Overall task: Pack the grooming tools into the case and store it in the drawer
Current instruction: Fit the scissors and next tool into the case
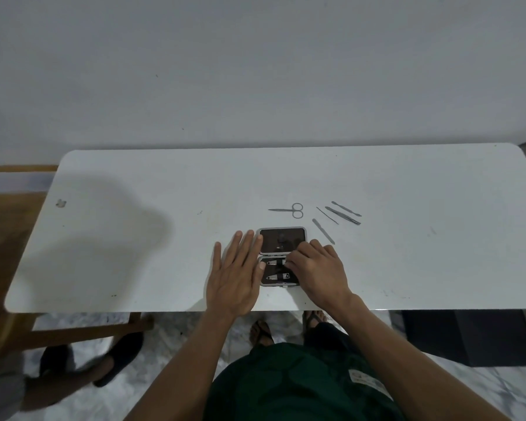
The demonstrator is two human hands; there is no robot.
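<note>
A small grey case (281, 238) lies open near the front edge of the white table (134, 253), its dark lid half farther from me. Two nail clippers sit in the near half: the upper clipper (273, 263) and the lower clipper (278, 277). My right hand (321, 268) covers the case's right side, fingertips curled onto the right end of the upper clipper. My left hand (236, 268) lies flat with fingers spread, touching the case's left edge. Behind the case lie small scissors (289, 210), a file (323, 230), a thin probe (327, 215), tweezers (342, 215) and a pusher (346, 208).
A grey wall rises right behind the table. A wooden chair (0, 238) stands at the left end. Another person's foot in a dark shoe (119, 357) is on the floor at lower left. A dark box (468, 335) sits under the table's right end.
</note>
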